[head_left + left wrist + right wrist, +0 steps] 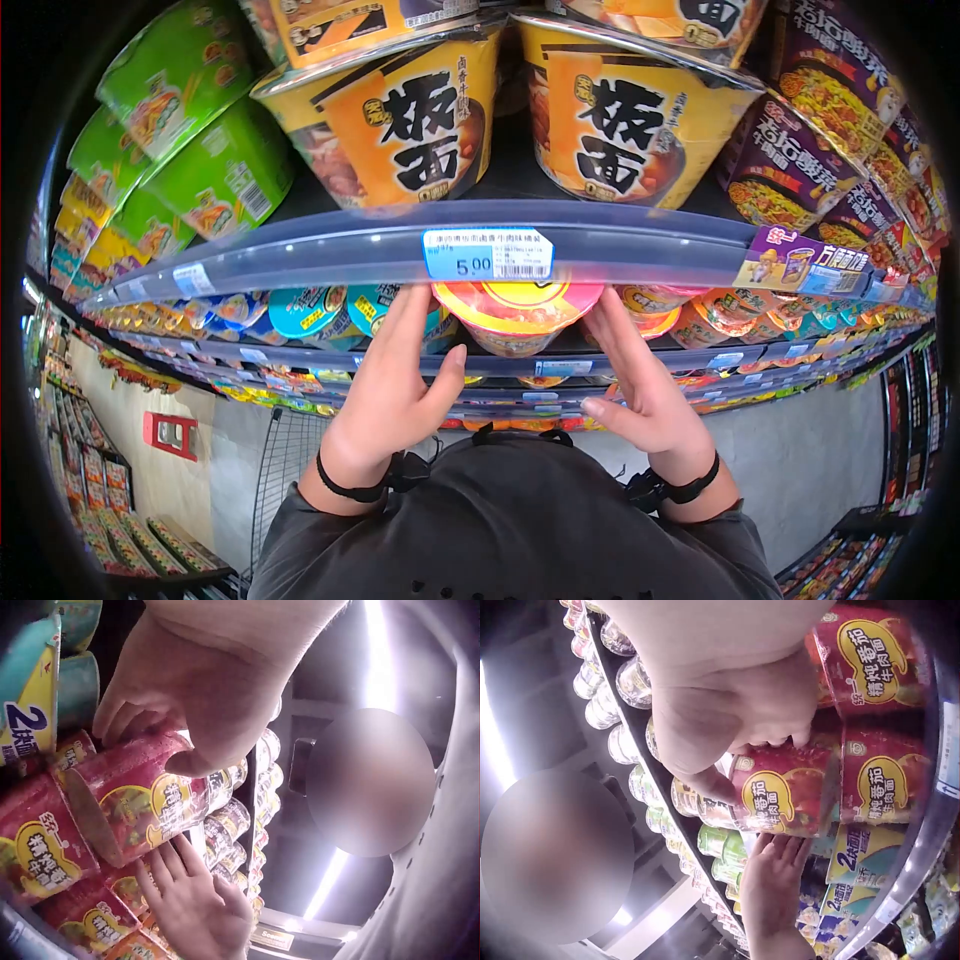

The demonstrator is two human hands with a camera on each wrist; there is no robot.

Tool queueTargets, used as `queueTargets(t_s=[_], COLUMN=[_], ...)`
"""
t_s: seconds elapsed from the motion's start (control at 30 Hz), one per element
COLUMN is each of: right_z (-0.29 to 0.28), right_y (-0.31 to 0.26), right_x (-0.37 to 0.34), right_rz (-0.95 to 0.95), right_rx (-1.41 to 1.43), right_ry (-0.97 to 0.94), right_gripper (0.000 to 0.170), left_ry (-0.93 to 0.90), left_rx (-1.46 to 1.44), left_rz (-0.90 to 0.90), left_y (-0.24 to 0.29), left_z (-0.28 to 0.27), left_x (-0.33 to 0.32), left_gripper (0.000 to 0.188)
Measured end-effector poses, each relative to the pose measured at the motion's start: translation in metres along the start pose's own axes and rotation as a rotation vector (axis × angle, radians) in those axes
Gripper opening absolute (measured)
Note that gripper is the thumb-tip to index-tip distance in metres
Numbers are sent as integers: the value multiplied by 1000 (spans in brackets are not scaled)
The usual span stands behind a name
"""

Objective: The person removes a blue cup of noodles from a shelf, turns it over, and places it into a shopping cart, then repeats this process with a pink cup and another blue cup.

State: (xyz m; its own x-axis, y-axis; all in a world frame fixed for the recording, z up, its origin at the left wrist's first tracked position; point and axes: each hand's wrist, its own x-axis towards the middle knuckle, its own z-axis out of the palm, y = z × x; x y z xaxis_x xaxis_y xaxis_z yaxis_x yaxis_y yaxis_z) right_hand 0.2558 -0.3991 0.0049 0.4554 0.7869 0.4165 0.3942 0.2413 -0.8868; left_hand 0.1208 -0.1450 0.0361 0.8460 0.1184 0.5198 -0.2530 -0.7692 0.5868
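"Left hand (400, 375) and right hand (645, 375), how are they in head view?"
"Fingers nearly straight, thumbs standing apart; they press the red noodle cup (515, 318) between them, under the shelf edge (640, 245)."
"And left wrist view?"
"Cup is beside similar red cups (41, 851)."
"Right wrist view?"
"Hands touch it from opposite sides. Probably the step is positioning it; next move calls for even pressure."
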Motion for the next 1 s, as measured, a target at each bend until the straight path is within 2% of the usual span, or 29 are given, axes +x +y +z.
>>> queueTargets(t_s=[0.13, 0.23, 0.47, 0.53, 0.6, 0.67, 0.73, 0.8, 0.87, 1.0], right_z=[-2, -3, -4, 1, 9, 18, 27, 36, 46, 71], right_y=[-13, -16, -12, -5, 1, 13, 21, 29, 36, 43], right_x=[-17, -39, -115, -138, -163, -182, -198, -209, -217, -229], right_rz=[-33, -72, 24, 43, 230, 277, 409, 461, 494, 558], right_rx=[33, 196, 475, 532, 756, 813, 895, 892, 872, 848], right_ry=[-89, -103, -150, -181, -104, -127, -98, -148, -257, -339], right_gripper=[97, 96, 91, 90, 88, 86, 86, 86, 84, 82], left_ry=[28, 54, 45, 65, -1, -4, -40, -48, -129, -144], left_rx=[-34, -22, -76, 20, -97, -63, -93, -80, -140, -65], left_rz=[-4, -49, -173, -184, -309, -332, -403, -440, -609, -670], left_y=[29, 57, 111, 124, 131, 137, 143, 156, 170, 168], left_z=[4, 13, 48, 58, 67, 73, 79, 80, 77, 73], left_x=[-22, -47, -122, -146, -174, -196, -222, -240, -253, -291], left_gripper=[76, 76, 71, 72, 74, 76, 75, 76, 77, 83])
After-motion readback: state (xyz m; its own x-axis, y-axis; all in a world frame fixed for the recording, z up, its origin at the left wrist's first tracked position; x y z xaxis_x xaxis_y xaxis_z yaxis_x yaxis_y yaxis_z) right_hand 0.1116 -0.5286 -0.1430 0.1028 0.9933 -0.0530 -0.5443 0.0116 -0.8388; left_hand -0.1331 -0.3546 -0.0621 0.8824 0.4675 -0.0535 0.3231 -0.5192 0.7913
